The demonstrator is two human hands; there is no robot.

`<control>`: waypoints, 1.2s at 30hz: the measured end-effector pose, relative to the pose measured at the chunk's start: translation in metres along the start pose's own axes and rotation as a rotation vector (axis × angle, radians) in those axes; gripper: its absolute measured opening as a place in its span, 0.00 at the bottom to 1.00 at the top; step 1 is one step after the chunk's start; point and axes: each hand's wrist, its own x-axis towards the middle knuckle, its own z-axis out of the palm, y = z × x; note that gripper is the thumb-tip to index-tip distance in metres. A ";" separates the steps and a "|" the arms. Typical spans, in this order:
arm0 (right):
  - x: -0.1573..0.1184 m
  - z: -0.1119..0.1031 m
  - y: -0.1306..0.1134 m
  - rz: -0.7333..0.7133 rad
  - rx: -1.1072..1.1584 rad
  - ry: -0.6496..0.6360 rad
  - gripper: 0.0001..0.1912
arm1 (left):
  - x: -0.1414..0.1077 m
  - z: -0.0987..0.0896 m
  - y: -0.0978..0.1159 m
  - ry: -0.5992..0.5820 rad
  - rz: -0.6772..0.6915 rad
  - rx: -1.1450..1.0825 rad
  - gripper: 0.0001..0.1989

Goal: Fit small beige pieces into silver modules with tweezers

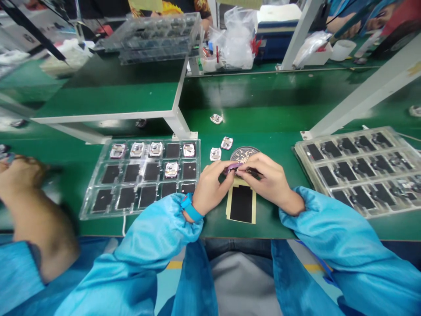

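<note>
Between the fingers of my left hand (212, 183) is a small purple-rimmed watch case (234, 166), held tilted above the mat. My right hand (268, 177) is pinched closed against the case's right side; anything in its fingertips is hidden. Just behind my fingers lies a round grey dish (234, 154) of small pale pieces, partly covered by the right hand. Below my hands is a black pad with yellow borders (241, 204). Loose silver watch cases lie behind and left of the dish: one (226, 143), another (215, 154), and a third farther back (216, 118).
At left, a clear compartment tray (88, 204) bears several watch cases. Stacked trays (301, 151) with dark parts stand at right. A white-framed green shelf (131, 94) rises behind the left tray, and a white post (358, 94) slants at right. A co-worker's arm (42, 219) is at far left.
</note>
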 end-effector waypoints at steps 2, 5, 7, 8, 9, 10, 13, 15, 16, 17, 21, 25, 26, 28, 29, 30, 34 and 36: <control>-0.001 0.002 0.002 0.006 -0.013 -0.007 0.09 | 0.000 0.000 0.000 -0.003 0.000 0.024 0.12; -0.001 0.003 0.003 0.007 -0.032 -0.007 0.08 | 0.001 0.000 0.000 -0.013 -0.001 0.075 0.12; -0.002 0.003 0.004 0.004 -0.048 -0.015 0.08 | 0.001 -0.001 0.000 -0.022 0.000 0.118 0.13; -0.002 0.003 0.004 0.002 -0.058 -0.026 0.08 | 0.001 -0.001 0.001 -0.029 0.000 0.143 0.13; -0.002 0.003 0.005 0.000 -0.067 -0.040 0.08 | 0.001 -0.001 0.002 -0.037 0.003 0.171 0.13; -0.002 0.003 0.005 0.000 -0.078 -0.054 0.07 | 0.000 -0.001 0.003 -0.045 0.006 0.202 0.13; -0.002 0.002 0.006 0.012 -0.100 -0.088 0.07 | 0.001 -0.004 0.007 -0.071 0.013 0.284 0.11; -0.001 0.001 0.007 0.014 -0.089 -0.092 0.06 | 0.007 -0.008 0.009 -0.097 0.006 0.309 0.11; 0.000 0.000 0.007 0.013 -0.079 -0.090 0.06 | 0.012 -0.011 0.009 -0.114 -0.001 0.312 0.11; 0.001 -0.001 0.008 0.015 -0.073 -0.084 0.06 | 0.018 -0.015 0.008 -0.133 -0.008 0.317 0.12; 0.006 -0.007 0.013 0.053 -0.094 -0.010 0.04 | 0.061 -0.026 -0.002 -0.182 -0.029 0.408 0.11; 0.012 -0.014 0.017 0.088 -0.115 0.130 0.04 | 0.099 -0.026 -0.006 -0.198 0.021 0.439 0.09; 0.013 -0.015 0.017 0.088 -0.120 0.159 0.04 | 0.102 -0.025 -0.005 -0.203 0.046 0.423 0.08; 0.015 -0.018 0.016 0.072 -0.130 0.213 0.03 | 0.102 -0.021 0.001 -0.210 0.095 0.389 0.09; 0.015 -0.018 0.016 0.058 -0.134 0.238 0.03 | 0.098 -0.019 0.005 -0.217 0.117 0.379 0.09; 0.016 -0.019 0.015 0.043 -0.136 0.258 0.03 | 0.094 -0.018 0.010 -0.223 0.134 0.376 0.09; 0.016 -0.018 0.015 -0.015 -0.145 0.276 0.05 | 0.077 -0.015 0.024 -0.252 0.158 0.416 0.09; 0.014 -0.017 0.016 -0.028 -0.157 0.268 0.06 | 0.073 -0.015 0.028 -0.252 0.154 0.443 0.09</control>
